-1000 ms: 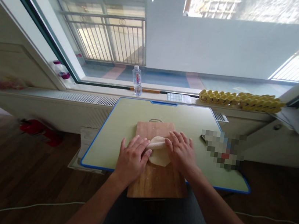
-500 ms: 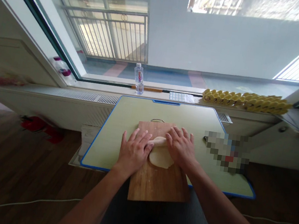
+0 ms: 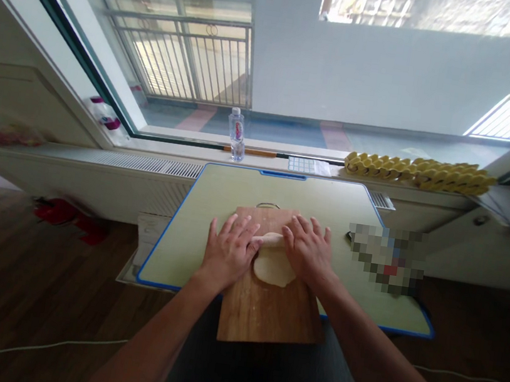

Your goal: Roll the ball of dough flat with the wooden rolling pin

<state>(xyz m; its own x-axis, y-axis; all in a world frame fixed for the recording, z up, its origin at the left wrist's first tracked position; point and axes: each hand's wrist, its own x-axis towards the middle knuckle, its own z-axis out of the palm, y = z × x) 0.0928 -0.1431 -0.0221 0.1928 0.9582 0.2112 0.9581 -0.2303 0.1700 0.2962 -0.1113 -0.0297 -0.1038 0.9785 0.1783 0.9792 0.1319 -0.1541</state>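
Note:
A flat, pale sheet of dough [image 3: 274, 268] lies on the wooden cutting board [image 3: 265, 319]. Along its far edge runs a slim, pale rolling pin [image 3: 271, 239], and the dough seems partly wrapped round it. My left hand [image 3: 230, 251] lies over the pin's left end, fingers stretched forward and spread, thumb beside the dough. Over the right end rests my right hand [image 3: 308, 246], its fingers also extended and apart. Both palms hide the pin's ends. The board sits on a pale green table [image 3: 182, 238] with blue edging and overhangs its near side.
On the windowsill stand a clear plastic bottle [image 3: 237, 135] and stacked yellow egg trays [image 3: 419, 172]. A blurred-out object [image 3: 382, 259] lies on the table's right side. Red items [image 3: 66, 215] are on the floor at left. A pale cable [image 3: 34, 346] crosses the floor.
My left hand's fingers have shifted slightly forward and to the left over the pin. My right hand, the dough and the board look almost the same.

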